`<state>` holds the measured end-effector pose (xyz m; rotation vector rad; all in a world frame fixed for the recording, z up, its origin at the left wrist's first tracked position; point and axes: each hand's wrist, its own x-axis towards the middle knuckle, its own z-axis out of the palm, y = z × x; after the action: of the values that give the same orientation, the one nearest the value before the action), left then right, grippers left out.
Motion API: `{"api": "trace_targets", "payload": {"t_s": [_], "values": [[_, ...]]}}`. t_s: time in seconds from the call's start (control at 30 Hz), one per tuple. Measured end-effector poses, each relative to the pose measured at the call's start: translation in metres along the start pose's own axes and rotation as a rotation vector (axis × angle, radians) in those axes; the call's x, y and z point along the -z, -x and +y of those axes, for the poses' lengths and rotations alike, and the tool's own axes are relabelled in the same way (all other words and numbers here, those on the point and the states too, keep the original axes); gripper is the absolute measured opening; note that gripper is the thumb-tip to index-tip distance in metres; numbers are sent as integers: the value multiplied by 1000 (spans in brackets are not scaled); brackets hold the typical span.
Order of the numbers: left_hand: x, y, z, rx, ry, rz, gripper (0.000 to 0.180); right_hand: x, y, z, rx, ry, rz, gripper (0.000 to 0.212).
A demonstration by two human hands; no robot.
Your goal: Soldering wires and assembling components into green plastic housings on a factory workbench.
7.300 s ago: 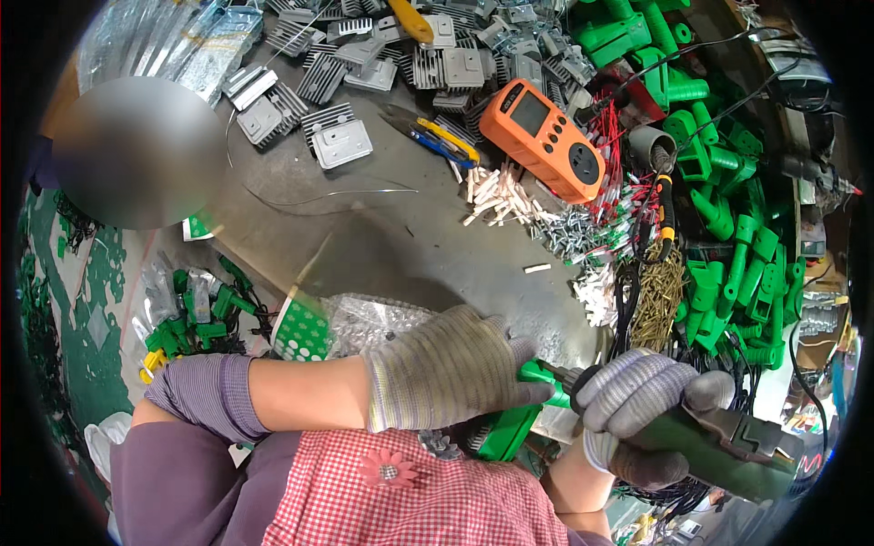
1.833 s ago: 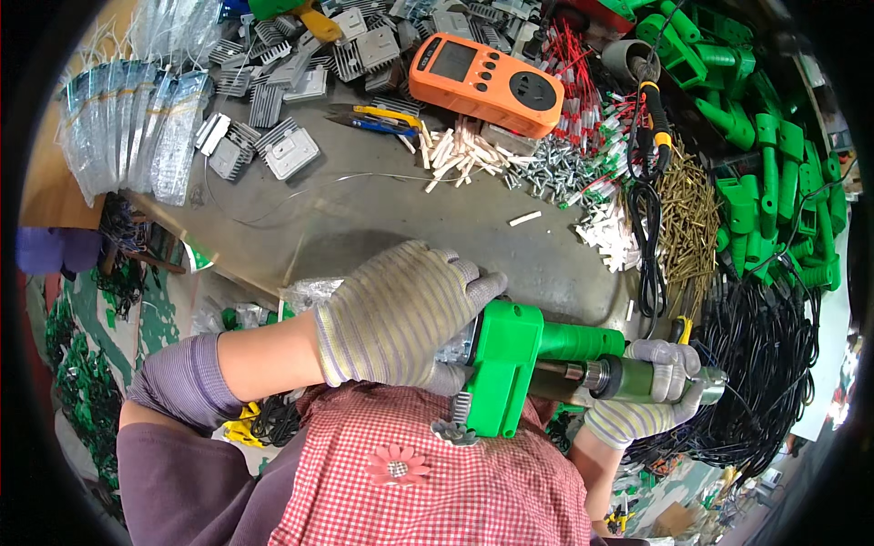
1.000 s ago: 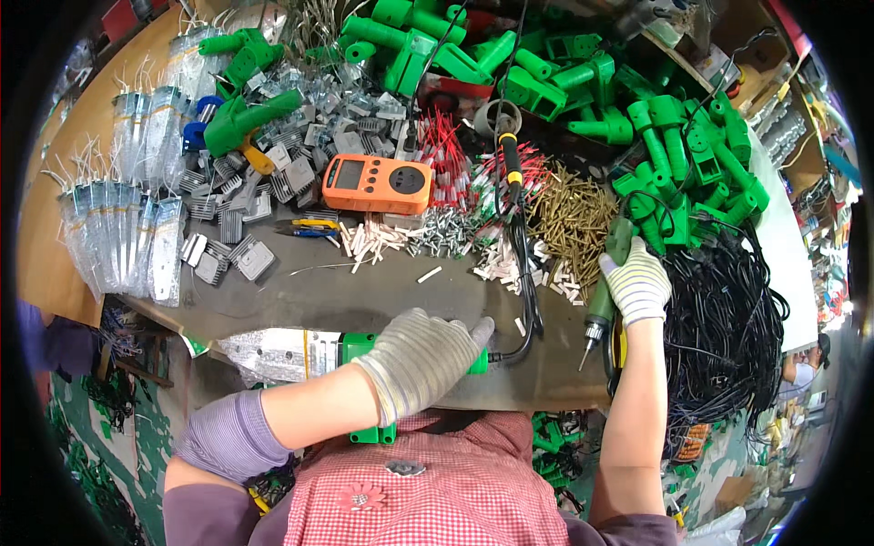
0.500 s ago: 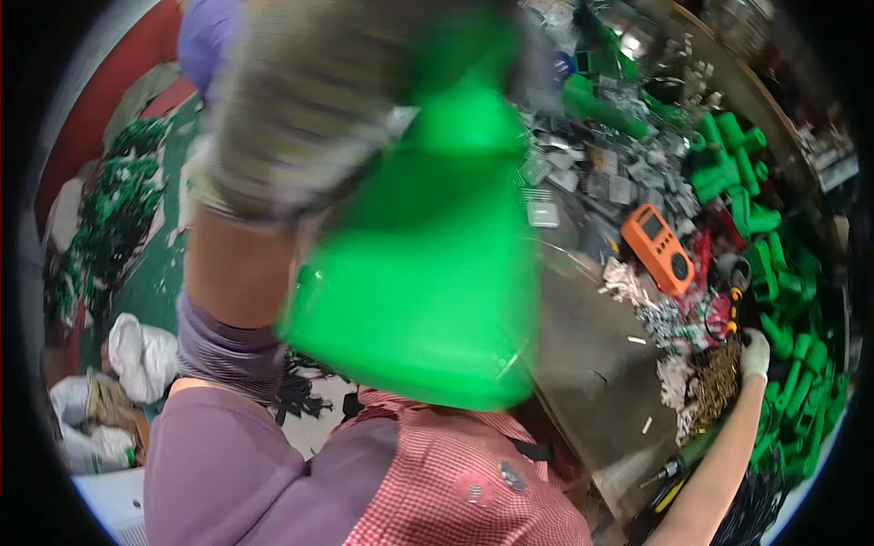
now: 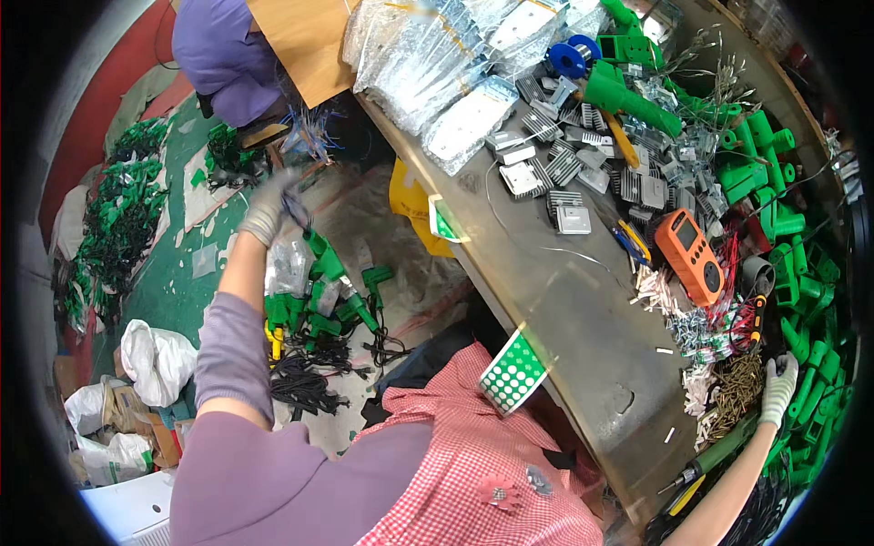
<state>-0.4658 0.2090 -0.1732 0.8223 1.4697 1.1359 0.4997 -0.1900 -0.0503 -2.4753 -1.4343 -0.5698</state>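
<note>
My left hand (image 5: 269, 207), in a pale striped glove, reaches out over the floor at the left, its fingers smeared by motion. Just below it, a green corded tool with a metal shaft (image 5: 330, 261) slants down over a heap of similar green tools (image 5: 296, 314) with black cords. A dark, blurred strand shows between that hand and the tool; whether the fingers grip it I cannot tell. At the right edge of the bench, my gloved right hand (image 5: 780, 389) touches green plastic housings (image 5: 810, 391), fingers apart, beside a pile of brass-coloured screws (image 5: 736, 382).
The bench (image 5: 592, 337) carries an orange multimeter (image 5: 689, 257), finned metal parts (image 5: 564, 164), bubble-wrapped packs (image 5: 469, 118), a solder spool (image 5: 574, 56) and a green-handled screwdriver (image 5: 719, 452). A person in purple (image 5: 223, 59) sits at far left near heaped green tools (image 5: 118, 232).
My left hand has swung from close before the camera, with a large green blur beside it, down and left to the floor heap. My right hand has shifted slightly right and down toward the green housings.
</note>
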Motion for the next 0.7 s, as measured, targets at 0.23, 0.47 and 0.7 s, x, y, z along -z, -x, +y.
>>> {"api": "trace_targets", "payload": {"t_s": [0.23,0.47,0.7], "values": [[-13,4,-178,94,-1108,-74,47,97,86,-134,-44,-139,62,53],[-83,23,-111,-736,-688,466,21,96,152,-204,-193,-686,-18,44],[-282,80,93,-986,-1324,97,39,84,185,-319,-357,-1173,-40,68]]}}
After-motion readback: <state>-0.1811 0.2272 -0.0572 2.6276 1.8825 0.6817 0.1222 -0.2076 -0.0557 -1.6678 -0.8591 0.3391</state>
